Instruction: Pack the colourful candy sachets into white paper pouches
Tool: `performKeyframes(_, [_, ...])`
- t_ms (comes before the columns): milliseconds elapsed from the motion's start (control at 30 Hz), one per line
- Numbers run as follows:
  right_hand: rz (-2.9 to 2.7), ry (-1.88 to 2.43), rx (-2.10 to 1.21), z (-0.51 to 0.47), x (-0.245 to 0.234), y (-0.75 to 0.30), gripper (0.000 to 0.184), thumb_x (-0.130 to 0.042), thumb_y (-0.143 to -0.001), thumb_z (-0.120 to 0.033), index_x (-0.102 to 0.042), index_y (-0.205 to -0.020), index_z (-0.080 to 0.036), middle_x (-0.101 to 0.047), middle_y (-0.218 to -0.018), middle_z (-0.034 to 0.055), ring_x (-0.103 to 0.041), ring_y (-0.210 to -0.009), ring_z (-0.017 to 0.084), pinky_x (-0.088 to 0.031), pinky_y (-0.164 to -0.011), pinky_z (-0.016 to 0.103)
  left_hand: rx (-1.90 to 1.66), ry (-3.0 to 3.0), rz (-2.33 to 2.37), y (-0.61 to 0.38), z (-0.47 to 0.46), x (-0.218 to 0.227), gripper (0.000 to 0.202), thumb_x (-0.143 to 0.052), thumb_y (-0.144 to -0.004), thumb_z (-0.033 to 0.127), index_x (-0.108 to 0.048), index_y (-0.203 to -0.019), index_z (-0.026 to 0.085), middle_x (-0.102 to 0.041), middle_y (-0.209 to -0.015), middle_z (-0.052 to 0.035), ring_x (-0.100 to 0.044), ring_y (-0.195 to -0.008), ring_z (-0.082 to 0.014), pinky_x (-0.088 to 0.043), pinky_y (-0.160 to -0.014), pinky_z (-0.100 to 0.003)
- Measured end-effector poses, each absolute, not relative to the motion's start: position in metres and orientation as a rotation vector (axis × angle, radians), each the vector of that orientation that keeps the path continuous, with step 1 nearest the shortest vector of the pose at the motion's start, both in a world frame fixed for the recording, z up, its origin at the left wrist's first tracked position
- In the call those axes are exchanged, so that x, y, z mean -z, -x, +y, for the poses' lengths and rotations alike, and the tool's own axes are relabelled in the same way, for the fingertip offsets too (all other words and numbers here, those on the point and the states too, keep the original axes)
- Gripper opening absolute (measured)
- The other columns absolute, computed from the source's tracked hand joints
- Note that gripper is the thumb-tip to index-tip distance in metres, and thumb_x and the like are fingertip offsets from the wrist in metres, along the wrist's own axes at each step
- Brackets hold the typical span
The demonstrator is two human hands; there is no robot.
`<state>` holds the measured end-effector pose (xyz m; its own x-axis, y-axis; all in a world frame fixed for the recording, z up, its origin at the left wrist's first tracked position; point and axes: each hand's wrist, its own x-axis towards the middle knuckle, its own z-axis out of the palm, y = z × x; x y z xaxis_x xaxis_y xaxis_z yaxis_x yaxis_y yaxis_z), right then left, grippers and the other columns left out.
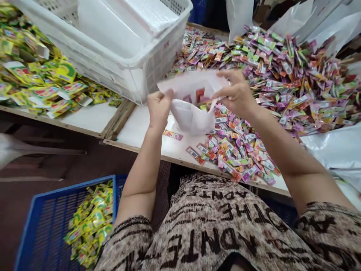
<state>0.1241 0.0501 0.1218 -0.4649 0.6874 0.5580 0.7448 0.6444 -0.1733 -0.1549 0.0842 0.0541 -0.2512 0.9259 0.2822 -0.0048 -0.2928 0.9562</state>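
A thin white plastic bag (191, 109) hangs open over the table's front edge, held between both my hands. My left hand (158, 109) pinches its left rim with closed fingers. My right hand (238, 94) grips the right rim, fingers curled. A few small coloured sachets show through the bag near its mouth. A big heap of purple, green and orange sachets (282, 75) spreads across the white table (135, 130) right behind and beside the bag, with a smaller spill (237, 150) just below my right wrist.
A white plastic crate (126, 49) with white bags inside stands at the back left. Yellow-green sachets (42, 82) pile on the left table. A blue crate (45, 226) with more yellow-green sachets sits on the floor. White bags (335, 146) lie at right.
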Motion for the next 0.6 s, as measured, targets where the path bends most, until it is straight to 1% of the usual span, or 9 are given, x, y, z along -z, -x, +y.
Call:
performKeyframes(67, [-2.208, 1.28, 0.02, 0.029, -0.082, -0.134, 0.047, -0.058, -0.098, -0.052, -0.066, -0.136, -0.028, -0.048, -0.153, 0.0083, -0.045, -0.141, 0.032, -0.04, -0.116, 0.058, -1.556, -1.345, 1.364, 0.153, 0.074, -0.034, 0.017, -0.07, -0.083, 0.019, -0.061, -0.069, 0.016, -0.054, -0.063, 0.0042, -0.056, -0.069, -0.0117, -0.048, -0.069, -0.023])
performKeyframes(133, [-2.14, 1.457, -0.036, -0.006, -0.048, -0.144, 0.078, -0.057, -0.094, -0.063, -0.036, -0.161, -0.029, -0.034, -0.164, 0.0114, -0.034, -0.149, 0.036, -0.035, -0.119, 0.06, -1.57, -1.503, 1.437, 0.155, 0.065, -0.03, 0.006, -0.066, -0.084, 0.021, -0.068, -0.082, 0.015, -0.065, -0.075, 0.0004, -0.064, -0.08, -0.0157, -0.053, -0.076, -0.026])
performKeyframes(200, [-2.164, 1.657, -0.135, -0.05, -0.014, -0.151, 0.102, -0.059, -0.087, -0.075, -0.016, -0.167, -0.028, -0.02, -0.17, 0.0154, -0.025, -0.154, 0.041, -0.031, -0.12, 0.064, -1.595, -1.737, 1.444, 0.158, 0.052, -0.039, 0.022, -0.063, -0.085, 0.021, -0.07, -0.106, 0.016, -0.073, -0.099, -0.0045, -0.068, -0.098, -0.02, -0.054, -0.091, -0.031])
performKeyframes(267, [-2.204, 1.966, -0.292, -0.09, 0.021, -0.152, 0.116, -0.062, -0.081, -0.08, -0.009, -0.168, -0.025, -0.008, -0.172, 0.0212, -0.018, -0.154, 0.048, -0.033, -0.114, 0.07, -1.584, -1.985, 1.377, 0.16, 0.036, -0.053, 0.048, -0.061, -0.087, 0.02, -0.058, -0.136, 0.021, -0.068, -0.13, -0.0087, -0.064, -0.117, -0.023, -0.05, -0.106, -0.036])
performKeyframes(333, [-2.237, 2.239, -0.367, -0.117, 0.053, -0.149, 0.113, -0.065, -0.082, -0.075, -0.011, -0.168, -0.027, -0.009, -0.172, 0.0217, -0.018, -0.153, 0.053, -0.037, -0.106, 0.075, -1.549, -2.184, 1.277, 0.161, 0.021, -0.063, 0.065, -0.059, -0.091, 0.021, -0.04, -0.153, 0.026, -0.055, -0.151, -0.0103, -0.057, -0.131, -0.0246, -0.044, -0.116, -0.041])
performKeyframes(400, [-2.273, 2.295, -0.335, -0.124, 0.072, -0.146, 0.101, -0.071, -0.083, -0.06, -0.023, -0.166, -0.029, -0.021, -0.17, 0.0193, -0.025, -0.15, 0.052, -0.04, -0.104, 0.073, -1.522, -2.311, 1.204, 0.162, 0.011, -0.067, 0.065, -0.055, -0.096, 0.024, -0.035, -0.157, 0.029, -0.049, -0.156, -0.0104, -0.051, -0.139, -0.0256, -0.039, -0.121, -0.044])
performKeyframes(500, [-2.263, 2.036, -0.296, -0.105, 0.073, -0.157, 0.075, -0.07, -0.082, -0.028, -0.05, -0.155, -0.024, -0.048, -0.156, 0.0184, -0.046, -0.139, 0.04, -0.044, -0.109, 0.057, -1.48, -2.346, 1.191, 0.166, 0.012, -0.066, 0.043, -0.053, -0.098, 0.029, -0.058, -0.141, 0.027, -0.05, -0.155, -0.0093, -0.045, -0.145, -0.0276, -0.039, -0.121, -0.048])
performKeyframes(533, [-2.221, 1.936, -0.333, -0.094, 0.069, -0.165, 0.068, -0.066, -0.082, -0.021, -0.057, -0.149, -0.022, -0.057, -0.148, 0.0176, -0.053, -0.132, 0.036, -0.046, -0.108, 0.052, -1.458, -2.312, 1.21, 0.168, 0.016, -0.064, 0.035, -0.054, -0.097, 0.03, -0.067, -0.13, 0.027, -0.05, -0.154, -0.0082, -0.046, -0.144, -0.028, -0.041, -0.119, -0.047])
performKeyframes(600, [-2.034, 1.824, -0.444, -0.073, 0.059, -0.184, 0.055, -0.059, -0.081, -0.018, -0.069, -0.135, -0.02, -0.071, -0.127, 0.0136, -0.064, -0.113, 0.031, -0.051, -0.1, 0.046, -1.402, -2.202, 1.266, 0.172, 0.024, -0.061, 0.026, -0.058, -0.095, 0.034, -0.075, -0.112, 0.025, -0.053, -0.149, -0.0078, -0.05, -0.141, -0.0285, -0.043, -0.117, -0.047])
